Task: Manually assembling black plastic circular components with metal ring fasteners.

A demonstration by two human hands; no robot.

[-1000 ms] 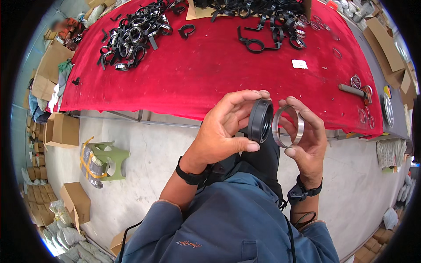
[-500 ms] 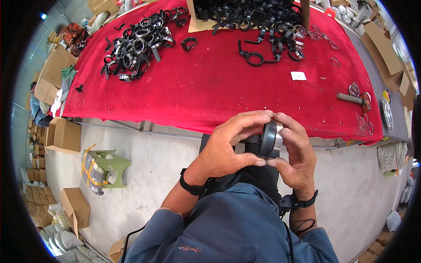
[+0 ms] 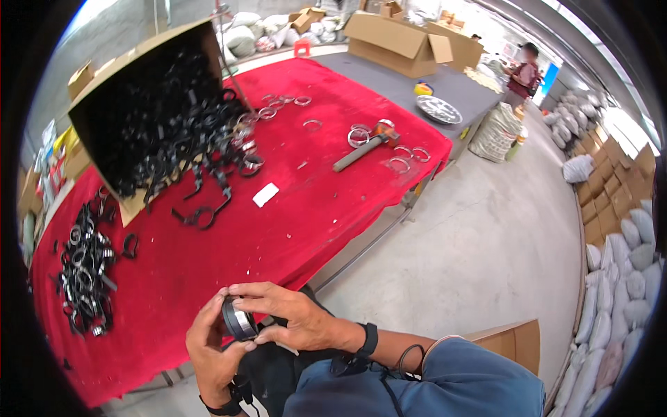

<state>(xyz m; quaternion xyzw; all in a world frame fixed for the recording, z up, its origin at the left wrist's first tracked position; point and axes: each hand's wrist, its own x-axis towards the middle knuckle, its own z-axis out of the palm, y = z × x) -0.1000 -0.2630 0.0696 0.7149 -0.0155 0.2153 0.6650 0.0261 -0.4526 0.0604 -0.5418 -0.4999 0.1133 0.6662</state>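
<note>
**Left hand [image 3: 210, 353] and right hand [image 3: 297, 318] clasp a black ring [image 3: 228, 317] with a metal band [image 3: 242, 319]**

The black ring and the metal band are held together at the near edge of the red-covered worktop [image 3: 313, 229], in front of the person's body. The left hand grasps the black ring's side, fingertips at the top and thumb at the bottom. The right hand grasps from the metal band's side, its fingers over the upper edge and its thumb near the lower one. The two pieces touch, face to face; fingers cover part of the join, so how far one sits in the other cannot be told. A black wristband [image 3: 368, 340] circles the right wrist.

Left of the hands lies a heap of black ring clamps [image 3: 85, 270], some with shiny metal inside. Beyond it, a cardboard box [image 3: 130, 210] lies on its side, its open mouth full of black parts [image 3: 167, 132] that spill onto the cloth. A white card [image 3: 265, 194] lies flat between the box and the near edge. Farther right rests a hammer [image 3: 359, 153], with loose metal rings close to its head. On the grey surface [image 3: 379, 87] past the red cloth stand an open carton [image 3: 385, 45] and a round silver dish [image 3: 439, 110]. Stuffed sacks [image 3: 611, 306] line the right side, and another person [image 3: 524, 75] is in the background.
</note>
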